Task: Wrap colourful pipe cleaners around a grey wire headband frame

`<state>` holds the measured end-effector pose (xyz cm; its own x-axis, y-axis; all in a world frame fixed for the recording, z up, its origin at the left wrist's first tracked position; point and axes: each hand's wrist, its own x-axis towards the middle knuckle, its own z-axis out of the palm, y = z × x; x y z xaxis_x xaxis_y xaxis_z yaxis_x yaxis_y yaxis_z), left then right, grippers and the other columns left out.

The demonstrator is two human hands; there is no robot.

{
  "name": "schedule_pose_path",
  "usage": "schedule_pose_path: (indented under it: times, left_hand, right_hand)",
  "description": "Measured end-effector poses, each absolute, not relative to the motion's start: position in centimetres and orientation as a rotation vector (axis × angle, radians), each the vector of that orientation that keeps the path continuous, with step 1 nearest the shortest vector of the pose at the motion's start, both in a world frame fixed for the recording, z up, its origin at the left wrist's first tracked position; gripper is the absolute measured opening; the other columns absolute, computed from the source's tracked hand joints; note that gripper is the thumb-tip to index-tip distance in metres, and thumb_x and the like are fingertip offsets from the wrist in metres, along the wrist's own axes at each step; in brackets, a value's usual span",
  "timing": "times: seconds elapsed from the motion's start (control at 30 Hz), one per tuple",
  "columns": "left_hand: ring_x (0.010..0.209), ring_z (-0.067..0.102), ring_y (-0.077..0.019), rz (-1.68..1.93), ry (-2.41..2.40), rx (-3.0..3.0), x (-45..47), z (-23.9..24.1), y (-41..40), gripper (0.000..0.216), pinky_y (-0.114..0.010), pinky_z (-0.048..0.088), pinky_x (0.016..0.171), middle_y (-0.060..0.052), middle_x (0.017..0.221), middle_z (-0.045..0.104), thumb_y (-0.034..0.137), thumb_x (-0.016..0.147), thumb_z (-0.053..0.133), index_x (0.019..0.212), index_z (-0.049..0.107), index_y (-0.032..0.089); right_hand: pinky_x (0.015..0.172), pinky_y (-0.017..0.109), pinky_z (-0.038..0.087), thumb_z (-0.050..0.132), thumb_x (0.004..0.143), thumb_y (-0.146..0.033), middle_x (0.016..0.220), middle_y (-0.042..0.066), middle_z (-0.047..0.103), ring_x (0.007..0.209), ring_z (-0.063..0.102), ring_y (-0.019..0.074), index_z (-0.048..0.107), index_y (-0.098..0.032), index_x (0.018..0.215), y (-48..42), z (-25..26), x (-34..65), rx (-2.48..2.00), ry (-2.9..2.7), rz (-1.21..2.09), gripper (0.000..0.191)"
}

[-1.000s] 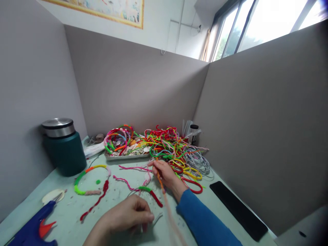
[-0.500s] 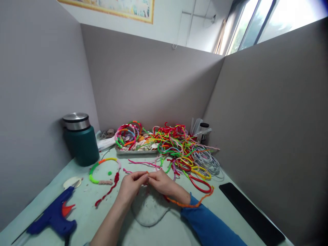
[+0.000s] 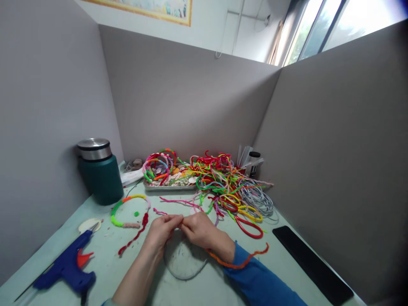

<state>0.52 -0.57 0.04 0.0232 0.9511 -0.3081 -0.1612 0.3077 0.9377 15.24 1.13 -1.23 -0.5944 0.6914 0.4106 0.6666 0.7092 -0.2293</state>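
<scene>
My left hand (image 3: 162, 233) and my right hand (image 3: 199, 230) meet fingertip to fingertip at the middle of the pale green table (image 3: 287, 272). Both pinch at the same spot, where the end of an orange pipe cleaner (image 3: 242, 261) joins a grey wire hoop (image 3: 185, 267). The orange pipe cleaner trails from my right hand across my blue sleeve (image 3: 258, 280) to the right. The hoop lies below the hands, partly hidden by them.
A blue glue gun (image 3: 66, 267) lies front left, a green flask (image 3: 99, 171) back left. A half-wrapped hoop (image 3: 127, 210) and a red strand (image 3: 135, 236) lie left of my hands. Behind are a metal tray (image 3: 165, 185), a pipe cleaner pile (image 3: 226, 180), white wire coils (image 3: 258, 199). A black slab (image 3: 314, 263) lies right.
A second ago my hands were apart, the right one at the pile with the orange pipe cleaner. They have come together, and the orange strand's tail has shifted lower over my sleeve.
</scene>
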Motion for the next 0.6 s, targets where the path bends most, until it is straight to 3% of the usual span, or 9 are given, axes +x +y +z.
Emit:
schedule_pose_path:
  times: [0.2, 0.43, 0.57, 0.6]
  left_hand:
    - [0.034, 0.022, -0.0014, 1.113, 1.068, 0.752, 0.63, 0.18, -0.62, 0.034, -0.016, 0.014, 0.035, 0.011, 0.041, 0.038, 0.033, 0.051, 0.077, 0.069, 0.056, 0.013]
    - [0.047, 0.048, -0.0065, 1.37, 1.115, 0.849, 1.07, 0.34, -0.85, 0.036, -0.017, 0.032, 0.043, 0.005, 0.059, 0.056, 0.039, 0.055, 0.076, 0.076, 0.058, 0.015]
    - [0.034, 0.029, -0.0021, 1.447, 1.119, 0.863, 0.48, 0.61, -0.61, 0.036, -0.017, 0.02, 0.035, 0.011, 0.045, 0.044, 0.042, 0.058, 0.075, 0.078, 0.059, 0.016]
    - [0.034, 0.028, -0.0016, 1.465, 1.085, 0.837, 0.28, 0.71, -0.53, 0.036, -0.017, 0.021, 0.035, 0.01, 0.048, 0.047, 0.041, 0.059, 0.075, 0.078, 0.059, 0.016]
  right_hand:
    - [0.05, 0.023, 0.023, 0.045, 0.086, -0.025, 0.059, 0.003, 0.063, 0.051, 0.046, 0.0112, 0.066, -0.017, 0.066, 0.99, -1.15, 15.08, -1.05, -2.385, 0.313, 0.03]
    - [0.043, 0.019, 0.026, 0.048, 0.084, -0.04, 0.046, -0.005, 0.043, 0.043, 0.036, 0.0068, 0.054, -0.015, 0.056, 1.69, -1.22, 14.44, -0.998, -1.861, 1.329, 0.038]
    - [0.04, 0.017, 0.025, 0.058, 0.079, -0.041, 0.05, -0.006, 0.046, 0.041, 0.035, 0.0056, 0.062, -0.016, 0.081, 1.75, -1.18, 14.81, -0.95, -1.723, 1.527, 0.026]
    - [0.04, 0.017, 0.026, 0.06, 0.077, -0.04, 0.052, -0.006, 0.048, 0.042, 0.036, 0.0056, 0.063, -0.016, 0.086, 1.71, -1.17, 15.0, -0.945, -1.716, 1.563, 0.026]
